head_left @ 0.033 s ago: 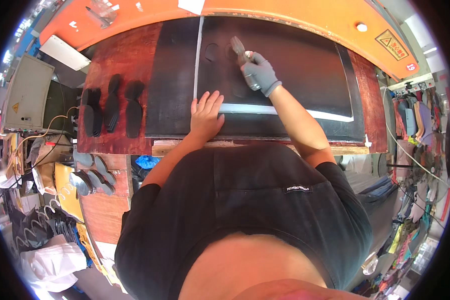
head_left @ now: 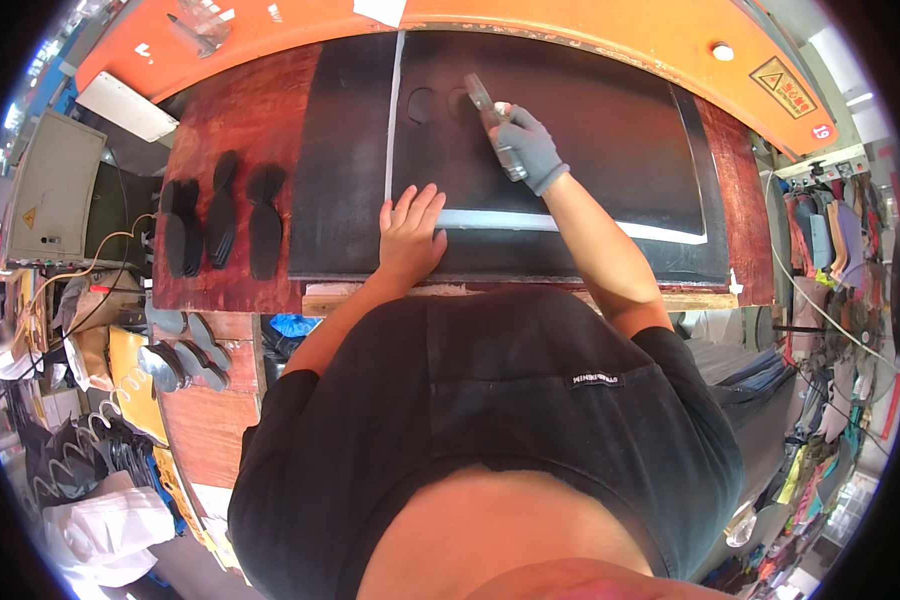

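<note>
My right hand point(head_left: 530, 150), in a grey glove, is closed around a long, narrow sole-shaped metal cutting die point(head_left: 482, 103). The die is over the far middle of a black sheet point(head_left: 610, 150); whether it touches the sheet I cannot tell. Just left of its far end, a rounded outline point(head_left: 420, 105) shows in the sheet. Bare and spread flat, my left hand point(head_left: 410, 238) rests on the sheet's near left part, by the corner where two pale strips meet. Nothing is in it.
Black sole-shaped pieces point(head_left: 265, 220) lie in several stacks on the reddish board point(head_left: 230, 120) at the left. An orange machine beam point(head_left: 570, 20) spans the far side. Grey sole shapes point(head_left: 195, 355) lie on a lower wooden surface. Hanging coloured material point(head_left: 830, 240) lines the right.
The die and my gloved right hand have shifted very slightly to the right. My left hand stays where it was.
</note>
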Demonstrator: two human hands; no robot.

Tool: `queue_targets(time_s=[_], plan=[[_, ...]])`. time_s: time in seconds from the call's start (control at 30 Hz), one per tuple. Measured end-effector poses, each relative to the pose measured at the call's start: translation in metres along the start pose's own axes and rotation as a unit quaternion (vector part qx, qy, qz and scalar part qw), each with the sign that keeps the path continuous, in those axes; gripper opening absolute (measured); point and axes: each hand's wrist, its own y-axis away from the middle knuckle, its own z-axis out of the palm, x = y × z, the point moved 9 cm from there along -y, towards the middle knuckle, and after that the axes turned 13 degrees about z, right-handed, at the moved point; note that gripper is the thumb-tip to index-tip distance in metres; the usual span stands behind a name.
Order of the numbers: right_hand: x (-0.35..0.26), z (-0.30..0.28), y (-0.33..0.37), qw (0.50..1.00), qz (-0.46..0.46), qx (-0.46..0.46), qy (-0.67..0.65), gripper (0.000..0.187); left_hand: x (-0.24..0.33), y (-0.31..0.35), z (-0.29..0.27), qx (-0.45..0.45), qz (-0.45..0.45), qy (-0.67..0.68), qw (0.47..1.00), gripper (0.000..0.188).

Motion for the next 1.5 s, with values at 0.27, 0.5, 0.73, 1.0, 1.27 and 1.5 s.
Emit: queue_targets(time_s=[0.27, 0.5, 0.73, 1.0, 1.27, 1.5], plan=[[-0.029, -0.022, 0.037, 0.855, -0.108, 0.191, 0.469, 0.065, 0.008, 0.006, 0.001, 0.024, 0.006, -0.014, 1.0, 0.06], [-0.028, -0.01, 0.028, 0.766, -0.122, 0.242, 0.583, 0.064, 0.0, 0.0, -0.003, 0.014, 0.009, 0.028, 0.999, 0.061], [-0.05, -0.06, 0.048, 0.846, -0.243, 0.312, 0.358, 0.052, 0.009, 0.048, -0.022, 0.016, 0.035, 0.12, 0.992, 0.012], [-0.051, -0.174, 0.025, 0.898, -0.243, 0.331, 0.161, 0.017, -0.043, -0.025, -0.002, 0.073, -0.004, 0.034, 0.997, 0.023], [-0.221, -0.392, -0.028, 0.833, -0.385, 0.389, -0.08, 0.012, -0.126, -0.133, 0.025, 0.114, -0.007, 0.0, 0.993, 0.023], [-0.186, -0.402, -0.031, 0.836, -0.305, 0.435, 0.136, 0.01, -0.181, -0.207, 0.05, 0.1, -0.003, -0.045, 0.994, 0.024]])
